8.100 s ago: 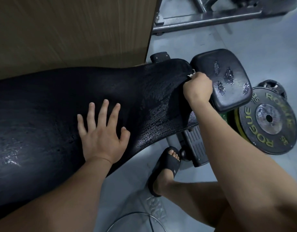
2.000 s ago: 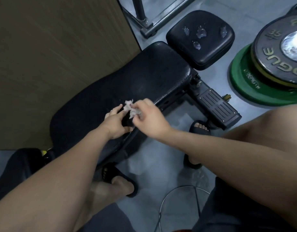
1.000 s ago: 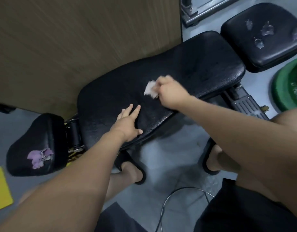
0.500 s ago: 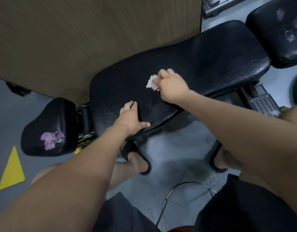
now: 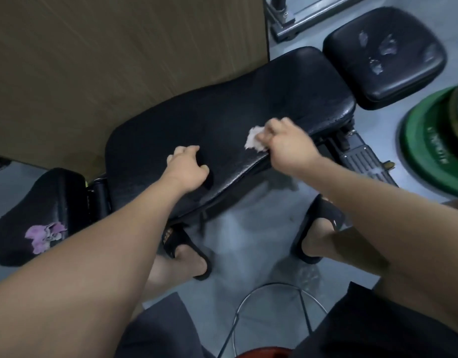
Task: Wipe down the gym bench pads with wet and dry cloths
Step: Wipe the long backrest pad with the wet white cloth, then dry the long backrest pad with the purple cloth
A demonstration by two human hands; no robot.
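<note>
We can read no text here. We see pale lettering on the green weight plate [image 5: 429,151], but it is too blurred to make out. Small orange marks on the left sandal [image 5: 177,241] are also illegible.

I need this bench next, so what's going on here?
A person is wiping the long bench pad. The right hand holds a crumpled white cloth against it near the front edge, while the left hand rests curled on the pad. A purple cloth lies on the small pad at the left.
</note>
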